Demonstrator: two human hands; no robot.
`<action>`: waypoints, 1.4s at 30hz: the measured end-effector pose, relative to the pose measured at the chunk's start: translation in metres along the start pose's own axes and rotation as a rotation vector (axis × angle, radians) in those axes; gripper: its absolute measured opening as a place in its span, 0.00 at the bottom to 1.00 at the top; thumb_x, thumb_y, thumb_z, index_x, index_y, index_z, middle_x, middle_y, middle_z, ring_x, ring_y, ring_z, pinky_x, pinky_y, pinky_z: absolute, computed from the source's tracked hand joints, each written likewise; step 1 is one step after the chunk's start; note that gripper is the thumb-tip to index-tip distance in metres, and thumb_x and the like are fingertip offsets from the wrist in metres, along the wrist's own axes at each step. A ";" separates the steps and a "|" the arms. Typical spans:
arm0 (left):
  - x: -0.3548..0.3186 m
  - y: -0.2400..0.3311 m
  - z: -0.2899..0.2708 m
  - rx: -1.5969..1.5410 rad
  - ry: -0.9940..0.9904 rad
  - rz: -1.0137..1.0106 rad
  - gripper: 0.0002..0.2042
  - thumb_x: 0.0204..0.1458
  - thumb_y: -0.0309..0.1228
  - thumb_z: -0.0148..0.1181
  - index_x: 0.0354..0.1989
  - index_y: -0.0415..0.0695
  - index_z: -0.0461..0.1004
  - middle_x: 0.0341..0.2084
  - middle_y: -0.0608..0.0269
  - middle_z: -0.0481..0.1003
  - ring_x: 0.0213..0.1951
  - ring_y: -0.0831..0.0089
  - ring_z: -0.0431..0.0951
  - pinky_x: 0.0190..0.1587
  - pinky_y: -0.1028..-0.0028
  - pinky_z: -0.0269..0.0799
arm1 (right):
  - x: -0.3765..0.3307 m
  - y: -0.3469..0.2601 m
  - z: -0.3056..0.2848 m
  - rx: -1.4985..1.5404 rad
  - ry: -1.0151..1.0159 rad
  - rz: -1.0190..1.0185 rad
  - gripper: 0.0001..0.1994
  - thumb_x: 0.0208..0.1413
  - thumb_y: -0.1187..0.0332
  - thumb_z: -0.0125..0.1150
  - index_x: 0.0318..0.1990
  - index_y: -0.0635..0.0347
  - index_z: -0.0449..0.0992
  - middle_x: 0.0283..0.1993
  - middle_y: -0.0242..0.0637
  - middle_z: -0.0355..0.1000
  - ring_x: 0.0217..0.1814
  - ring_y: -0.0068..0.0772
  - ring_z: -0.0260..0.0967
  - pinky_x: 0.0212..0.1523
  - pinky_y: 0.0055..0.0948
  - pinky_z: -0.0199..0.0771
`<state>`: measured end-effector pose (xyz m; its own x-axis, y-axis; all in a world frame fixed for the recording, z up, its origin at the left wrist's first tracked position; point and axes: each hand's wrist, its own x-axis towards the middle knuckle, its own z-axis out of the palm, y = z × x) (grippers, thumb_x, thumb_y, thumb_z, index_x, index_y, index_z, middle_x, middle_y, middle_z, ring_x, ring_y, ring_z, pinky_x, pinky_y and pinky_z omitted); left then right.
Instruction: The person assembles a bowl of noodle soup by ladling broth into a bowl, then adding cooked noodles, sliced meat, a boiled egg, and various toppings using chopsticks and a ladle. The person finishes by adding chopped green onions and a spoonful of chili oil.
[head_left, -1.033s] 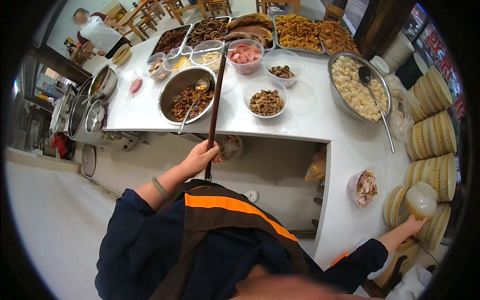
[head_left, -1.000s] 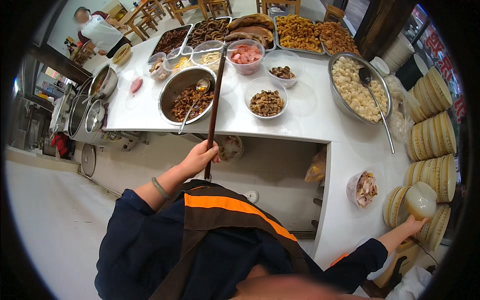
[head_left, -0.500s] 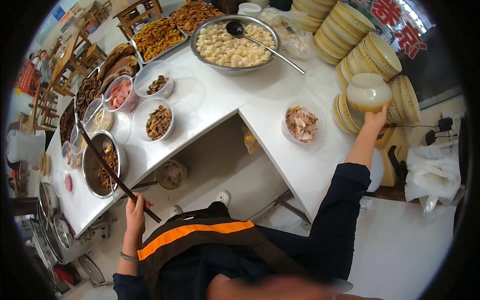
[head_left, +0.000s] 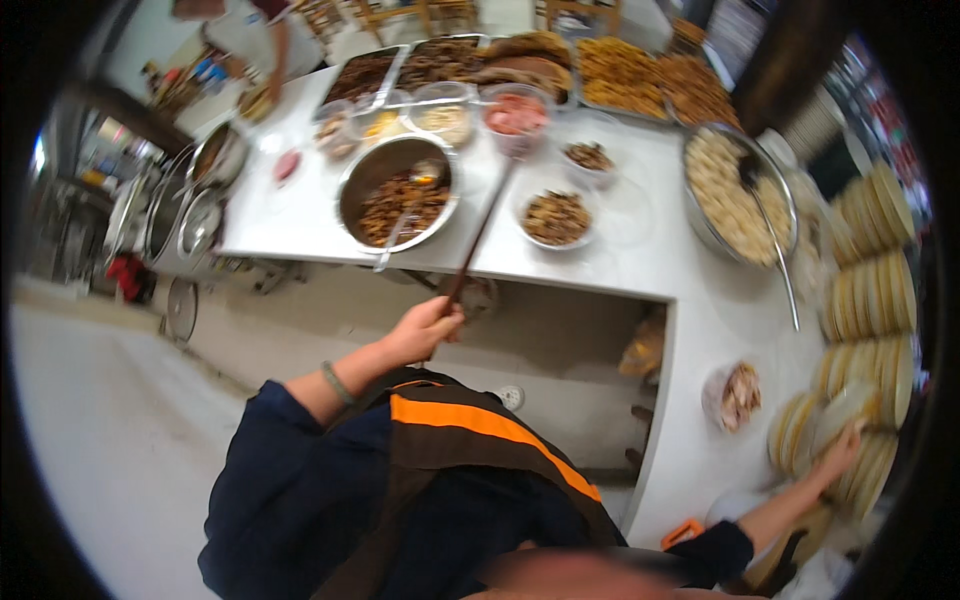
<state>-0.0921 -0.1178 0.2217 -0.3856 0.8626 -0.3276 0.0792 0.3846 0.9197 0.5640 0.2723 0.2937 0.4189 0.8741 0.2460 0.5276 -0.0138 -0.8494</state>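
Observation:
My left hand (head_left: 428,330) is closed round a pair of long dark brown chopsticks (head_left: 482,225), held out over the table's near edge. Their tips point towards a clear plastic tub of pink sliced meat (head_left: 516,115). To the left of them stands a steel pot of brown minced topping (head_left: 405,205) with a spoon in it. Off to the far right, my right hand (head_left: 842,455) grips the edge of a cream bowl (head_left: 842,412), tilted against the stacked patterned bowls (head_left: 868,370). Blur hides the exact finger hold there.
A tub of chopped meat (head_left: 740,396) stands left of the bowls. A steel basin of pale round pieces (head_left: 735,190) holds a ladle. Trays of fried food (head_left: 620,75) line the back. At far left, a co-worker's hand (head_left: 275,85) is by a bowl (head_left: 256,102).
My view has swung left, so the table has shifted rightward in the picture. The chopsticks remain in my left hand, the bowl in my right. A co-worker's arm now shows at far left.

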 end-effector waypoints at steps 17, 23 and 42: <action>-0.095 -0.089 -0.211 -0.418 0.310 0.183 0.06 0.61 0.30 0.45 0.33 0.41 0.63 0.20 0.66 0.66 0.27 0.75 0.70 0.36 0.73 0.69 | -0.412 -0.337 0.191 0.576 -0.985 -0.418 0.16 0.52 0.75 0.55 0.49 0.70 0.69 0.43 0.36 0.70 0.44 0.26 0.66 0.47 0.25 0.64; -0.172 -0.161 -0.349 -0.487 0.641 0.223 0.09 0.61 0.33 0.45 0.33 0.42 0.63 0.20 0.67 0.65 0.27 0.76 0.69 0.35 0.75 0.69 | -0.613 -0.471 0.310 0.360 -1.496 -0.632 0.06 0.46 0.74 0.56 0.29 0.69 0.72 0.22 0.25 0.63 0.24 0.16 0.57 0.24 0.21 0.56; -0.200 -0.206 -0.512 -0.569 0.874 0.335 0.09 0.62 0.33 0.43 0.33 0.42 0.62 0.20 0.66 0.65 0.29 0.74 0.69 0.40 0.72 0.66 | -0.904 -0.441 0.582 0.134 -1.409 -1.522 0.07 0.45 0.67 0.61 0.25 0.57 0.70 0.23 0.38 0.69 0.27 0.44 0.69 0.28 0.39 0.69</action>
<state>-0.5025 -0.5378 0.2087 -0.9606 0.2774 0.0177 -0.0479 -0.2277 0.9726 -0.4777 -0.2288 0.1745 -0.9589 -0.1557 0.2371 -0.2418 0.8856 -0.3966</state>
